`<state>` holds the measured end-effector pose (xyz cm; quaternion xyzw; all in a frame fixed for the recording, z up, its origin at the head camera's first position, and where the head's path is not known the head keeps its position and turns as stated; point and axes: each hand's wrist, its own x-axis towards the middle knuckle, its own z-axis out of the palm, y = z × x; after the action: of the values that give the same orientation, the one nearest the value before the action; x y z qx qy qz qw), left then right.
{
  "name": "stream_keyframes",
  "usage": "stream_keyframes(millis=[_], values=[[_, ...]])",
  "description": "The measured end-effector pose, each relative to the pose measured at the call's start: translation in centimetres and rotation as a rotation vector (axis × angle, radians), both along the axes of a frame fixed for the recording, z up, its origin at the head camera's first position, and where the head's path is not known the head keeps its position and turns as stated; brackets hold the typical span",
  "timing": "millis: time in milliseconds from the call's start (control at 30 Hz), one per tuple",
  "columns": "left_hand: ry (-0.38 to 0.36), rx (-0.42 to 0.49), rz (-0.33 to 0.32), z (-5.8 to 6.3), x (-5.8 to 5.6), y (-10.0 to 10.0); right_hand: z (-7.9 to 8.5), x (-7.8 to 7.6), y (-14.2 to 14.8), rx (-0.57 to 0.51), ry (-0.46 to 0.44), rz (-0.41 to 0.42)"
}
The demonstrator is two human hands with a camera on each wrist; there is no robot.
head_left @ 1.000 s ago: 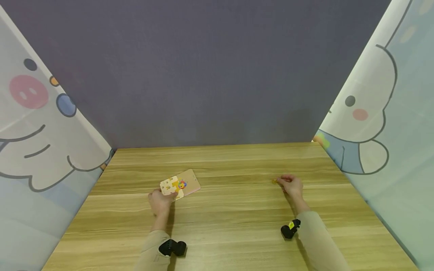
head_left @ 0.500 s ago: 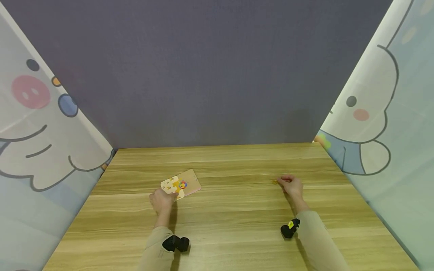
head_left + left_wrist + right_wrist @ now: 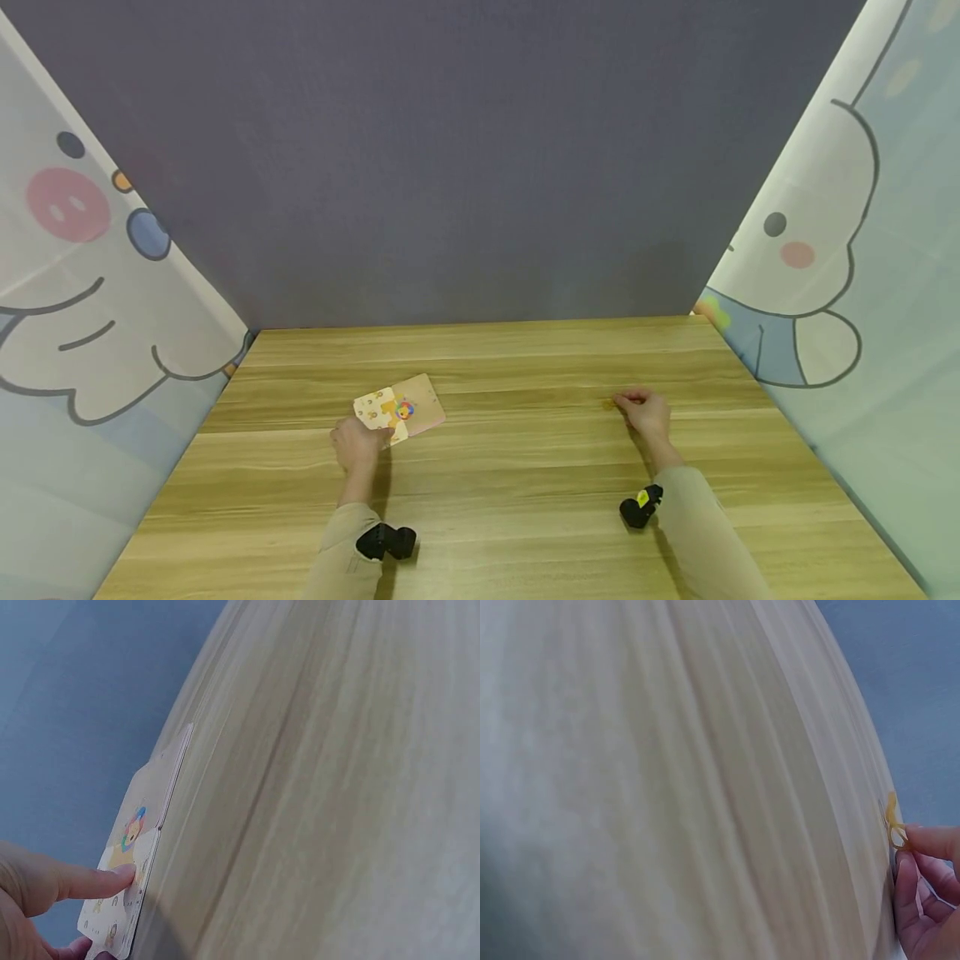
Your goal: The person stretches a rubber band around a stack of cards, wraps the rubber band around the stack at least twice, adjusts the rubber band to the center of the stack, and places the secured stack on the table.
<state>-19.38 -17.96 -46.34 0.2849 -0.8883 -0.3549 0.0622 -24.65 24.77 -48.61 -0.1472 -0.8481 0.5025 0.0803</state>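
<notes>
My left hand (image 3: pixel 356 446) grips a small notebook (image 3: pixel 422 404) at its near left corner. In the left wrist view the thumb (image 3: pixel 97 881) lies on the notebook's cream, patterned part, while other fingertips show at the lower edge. A beige part with a round, colourful lion picture stretches beyond it. On the right side of the table, my right hand (image 3: pixel 643 412) pinches a thin yellow rubber band (image 3: pixel 892 817) between thumb and index finger. The band's twisted loops stick out past the fingertips, close over the wood in the right wrist view.
Both hands work over a wood-grain table (image 3: pixel 495 483). A dark grey panel (image 3: pixel 480 167) rises along its far edge. Cloths with cartoon animals hang at left (image 3: pixel 82 275) and right (image 3: pixel 817 250). Each sleeve carries a black wrist camera.
My left forearm has shifted slightly right and forward. The notebook, the right hand and the rubber band stay almost where they were.
</notes>
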Motion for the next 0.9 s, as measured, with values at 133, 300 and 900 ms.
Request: stream_keyframes(millis=[133,300,900], values=[[0.018,0.021,0.007,-0.2,-0.1,0.0,0.0,0.1,0.0,-0.033,0.0,-0.013],[0.015,0.037,0.001,-0.3,-0.1,-0.1,0.4,0.5,-0.3,-0.12,-0.005,-0.009],[0.173,0.332,-0.139,-0.5,0.8,-1.8,0.6,1.2,-0.5,-0.572,-0.022,0.005]])
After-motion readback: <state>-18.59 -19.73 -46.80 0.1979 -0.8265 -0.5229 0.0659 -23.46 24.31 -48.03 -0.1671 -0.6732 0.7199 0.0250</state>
